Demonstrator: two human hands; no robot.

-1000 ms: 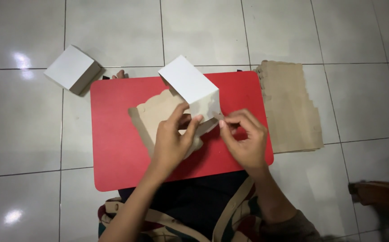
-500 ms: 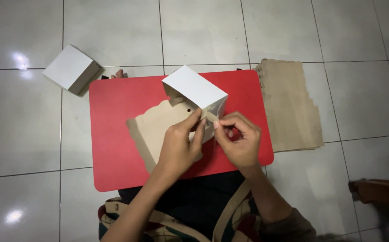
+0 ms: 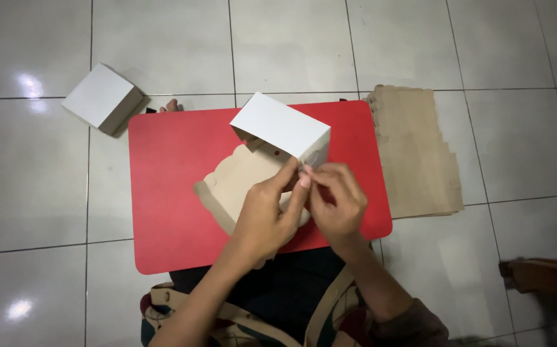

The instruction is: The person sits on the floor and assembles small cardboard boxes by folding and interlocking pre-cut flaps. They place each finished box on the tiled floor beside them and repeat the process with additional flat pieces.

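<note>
A half-folded cardboard box (image 3: 281, 126), white outside and brown inside, stands on a red tabletop (image 3: 169, 193). Its brown flap (image 3: 240, 183) lies flat on the red surface. My left hand (image 3: 265, 215) and my right hand (image 3: 336, 202) meet at the box's near right corner. The fingertips of both hands pinch the cardboard edge there.
A finished white box (image 3: 102, 97) sits on the tiled floor at the upper left. A stack of flat brown cardboard sheets (image 3: 413, 151) lies on the floor right of the red table. A brown object (image 3: 541, 276) shows at the lower right edge.
The box has turned and tipped, so its white face now points away and to the right. Both hands have shifted slightly along its near corner.
</note>
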